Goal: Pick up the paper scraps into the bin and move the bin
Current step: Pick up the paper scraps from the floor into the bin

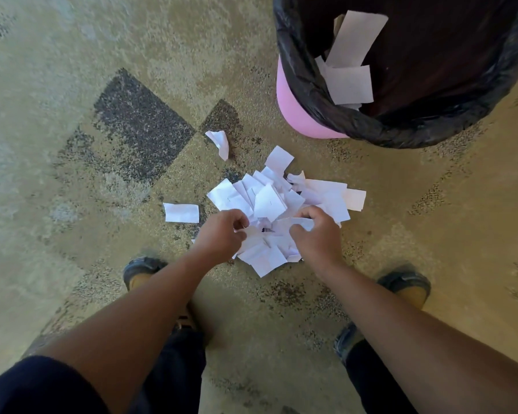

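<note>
Both hands are set on the near edge of the pile of paper scraps (278,210) on the carpeted floor (72,85). The left hand (222,234) has its fingers (240,219) curled, pinching scraps at the pile's left side. The right hand (317,234) has its fingers (307,215) closed on a scrap at the right.

Only loose sheets are gripped, so slips are likely to be shed during the lift.

One flat scrap (181,213) lies apart, left of the left fingers, and a curled scrap (220,143) lies beyond them; both could be missed.

Farther off, beyond the right fingers, the bin (296,106) stands with a black liner (299,70), a few papers already inside. Scraps could be spilled short of the rim, and the loose liner may be dragged in when the bin is moved.
</note>
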`<act>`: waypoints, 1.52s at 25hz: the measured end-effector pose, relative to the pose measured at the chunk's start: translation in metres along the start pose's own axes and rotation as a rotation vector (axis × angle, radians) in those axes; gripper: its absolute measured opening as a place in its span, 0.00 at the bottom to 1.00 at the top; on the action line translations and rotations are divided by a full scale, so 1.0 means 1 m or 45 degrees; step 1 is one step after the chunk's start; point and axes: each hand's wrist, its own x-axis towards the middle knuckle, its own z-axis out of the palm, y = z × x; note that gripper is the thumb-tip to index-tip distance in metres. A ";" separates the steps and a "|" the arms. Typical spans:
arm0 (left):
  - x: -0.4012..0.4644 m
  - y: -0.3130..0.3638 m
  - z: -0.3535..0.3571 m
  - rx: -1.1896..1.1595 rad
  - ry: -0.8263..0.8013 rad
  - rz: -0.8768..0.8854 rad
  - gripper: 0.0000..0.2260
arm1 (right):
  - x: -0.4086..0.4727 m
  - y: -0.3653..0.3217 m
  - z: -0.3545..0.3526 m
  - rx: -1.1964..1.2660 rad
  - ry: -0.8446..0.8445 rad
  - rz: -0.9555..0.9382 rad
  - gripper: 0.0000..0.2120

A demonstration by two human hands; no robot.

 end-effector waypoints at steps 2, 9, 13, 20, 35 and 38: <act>-0.001 -0.001 -0.012 0.045 0.016 0.028 0.07 | 0.011 -0.002 -0.007 -0.027 0.038 -0.126 0.06; 0.001 -0.001 -0.022 0.263 0.175 0.246 0.14 | 0.044 -0.013 0.008 -0.472 -0.149 -0.372 0.10; 0.009 0.002 -0.021 0.176 0.151 0.306 0.16 | 0.050 -0.023 0.021 -0.824 -0.231 -0.420 0.26; 0.027 0.004 -0.010 0.316 0.106 0.170 0.40 | 0.056 -0.012 0.021 -1.004 -0.125 -0.421 0.19; 0.027 -0.005 -0.041 0.420 0.306 0.294 0.06 | 0.022 0.001 0.001 -0.138 -0.040 -0.128 0.17; 0.020 -0.002 -0.056 0.069 0.090 0.161 0.05 | 0.021 0.001 -0.001 0.016 -0.001 -0.002 0.16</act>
